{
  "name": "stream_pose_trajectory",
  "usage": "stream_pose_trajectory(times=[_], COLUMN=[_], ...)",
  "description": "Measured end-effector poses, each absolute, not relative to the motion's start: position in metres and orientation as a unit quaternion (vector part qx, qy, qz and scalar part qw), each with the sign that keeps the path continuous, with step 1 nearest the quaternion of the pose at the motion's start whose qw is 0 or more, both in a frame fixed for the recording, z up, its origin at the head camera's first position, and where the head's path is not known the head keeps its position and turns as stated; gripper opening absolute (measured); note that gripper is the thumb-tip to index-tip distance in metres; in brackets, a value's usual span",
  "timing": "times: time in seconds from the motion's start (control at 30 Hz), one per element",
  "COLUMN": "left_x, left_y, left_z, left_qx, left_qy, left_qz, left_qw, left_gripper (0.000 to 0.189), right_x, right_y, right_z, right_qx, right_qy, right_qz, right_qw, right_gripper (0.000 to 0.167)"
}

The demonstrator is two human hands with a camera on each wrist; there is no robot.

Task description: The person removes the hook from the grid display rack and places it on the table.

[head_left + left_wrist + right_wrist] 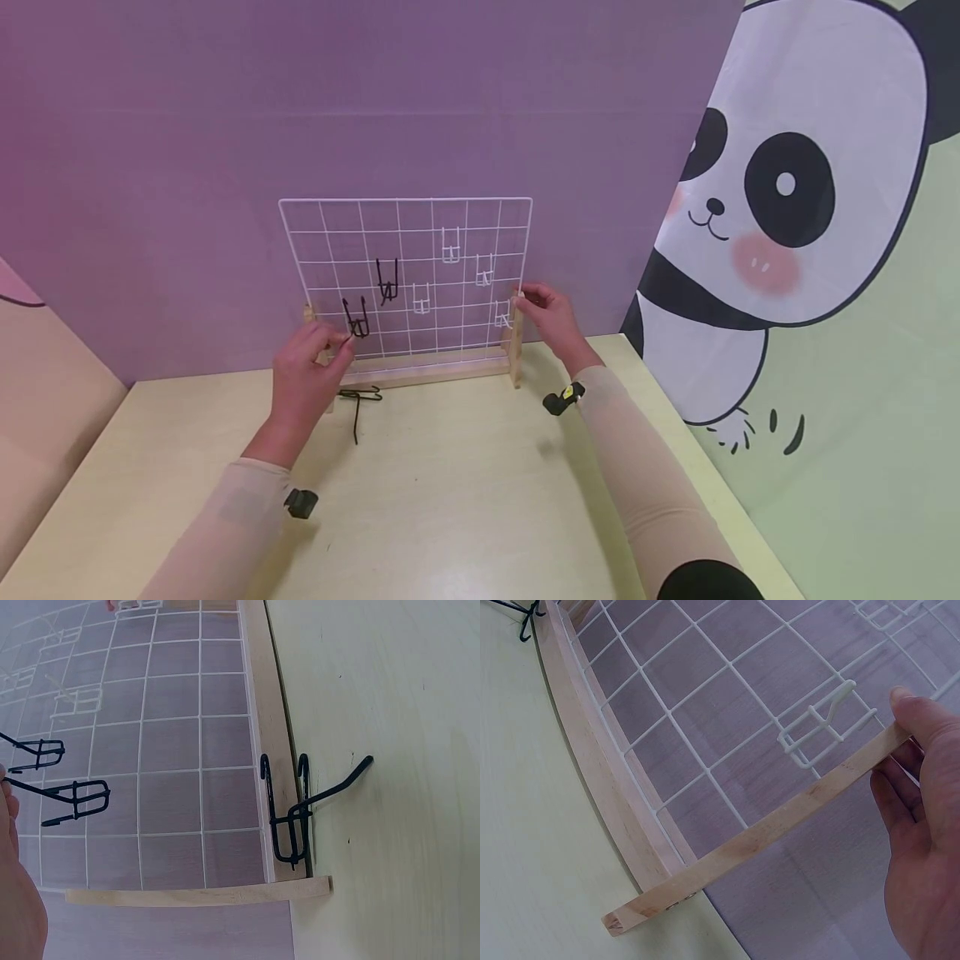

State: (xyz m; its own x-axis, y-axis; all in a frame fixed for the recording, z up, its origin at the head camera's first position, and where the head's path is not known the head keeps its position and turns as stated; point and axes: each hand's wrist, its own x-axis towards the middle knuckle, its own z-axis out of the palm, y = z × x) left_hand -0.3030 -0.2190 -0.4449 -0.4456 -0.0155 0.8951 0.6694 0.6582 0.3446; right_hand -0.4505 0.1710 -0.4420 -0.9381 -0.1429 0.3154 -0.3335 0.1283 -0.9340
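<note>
White wire grid (406,199), one: standing in a wooden base (442,371), far side of the counter (450,483), in front of a purple backdrop (300,108). First black hook (360,327): at the grid's lower left; I have its prong pinched in the fingers of my left hand (309,367). Whether it sits on a wire, I cannot tell. Second black hook (388,291): on the grid, above and right of the first. Third black hook (330,793): loose, beside the base's near left end. White hooks (451,247), four: spread over the grid's right half. Right wooden post (517,342): I have the fingers of my right hand (553,315) clamped on its upper part.
</note>
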Motion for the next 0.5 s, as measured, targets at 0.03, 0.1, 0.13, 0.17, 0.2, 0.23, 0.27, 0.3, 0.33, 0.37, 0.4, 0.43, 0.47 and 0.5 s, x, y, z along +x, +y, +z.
stream_pose_trajectory(times=[0.03, 0.1, 0.13, 0.17, 0.2, 0.23, 0.27, 0.3, 0.33, 0.37, 0.4, 0.43, 0.47, 0.5], left_x=[-0.3026, -0.3019, -0.3016, -0.3012, -0.3007, -0.3002, -0.2997, -0.2991, -0.2984, -0.2977, -0.2972, -0.2968, -0.2963, -0.296], left_y=[-0.2189, -0.2186, -0.2184, -0.2183, -0.2183, -0.2183, -0.2185, -0.2186, -0.2188, -0.2191, -0.2194, -0.2198, -0.2202, -0.2205], left_z=[-0.4448, -0.4448, -0.4448, -0.4449, -0.445, -0.445, -0.4451, -0.4451, -0.4453, -0.4454, -0.4455, -0.4455, -0.4456, -0.4456], left_qx=[-0.213, -0.216, -0.218, -0.22, -0.221, -0.222, -0.222, -0.223, -0.223, -0.222, -0.222, -0.222, -0.223, -0.223], left_qy=[-0.772, -0.771, -0.771, -0.771, -0.772, -0.772, -0.773, -0.775, -0.777, -0.779, -0.781, -0.783, -0.784, -0.786], left_qz=[-0.355, -0.353, -0.353, -0.353, -0.354, -0.354, -0.355, -0.355, -0.355, -0.355, -0.354, -0.353, -0.353, -0.352], left_qw=[0.482, 0.483, 0.483, 0.482, 0.481, 0.479, 0.476, 0.473, 0.47, 0.467, 0.465, 0.462, 0.459, 0.458], left_gripper=[0.016, 0.017, 0.018, 0.018, 0.019, 0.02, 0.02, 0.02, 0.02, 0.02, 0.019, 0.018, 0.017, 0.015], right_x=[-0.4504, -0.4502, -0.4502, -0.4499, -0.4498, -0.4495, -0.4493, -0.4492, -0.4491, -0.4491, -0.4488, -0.4487, -0.4488, -0.4487], right_y=[0.1711, 0.1712, 0.1712, 0.1711, 0.171, 0.1708, 0.1706, 0.1705, 0.1703, 0.1703, 0.1703, 0.1703, 0.1704, 0.1706], right_z=[-0.442, -0.442, -0.442, -0.4417, -0.4415, -0.4412, -0.4408, -0.4406, -0.4404, -0.4403, -0.4402, -0.4401, -0.4403, -0.4404], right_qx=[0.16, 0.161, 0.161, 0.162, 0.16, 0.161, 0.16, 0.159, 0.158, 0.157, 0.155, 0.154, 0.153, 0.152], right_qy=[-0.747, -0.748, -0.748, -0.747, -0.748, -0.747, -0.747, -0.748, -0.748, -0.748, -0.75, -0.75, -0.752, -0.753], right_qz=[0.641, 0.64, 0.64, 0.64, 0.64, 0.64, 0.641, 0.64, 0.64, 0.64, 0.638, 0.638, 0.637, 0.636], right_qw=[0.074, 0.074, 0.074, 0.075, 0.076, 0.076, 0.077, 0.078, 0.078, 0.078, 0.077, 0.077, 0.076, 0.075], right_gripper=[0.033, 0.033, 0.034, 0.034, 0.034, 0.034, 0.034, 0.034, 0.034, 0.034, 0.034, 0.034, 0.034, 0.034])
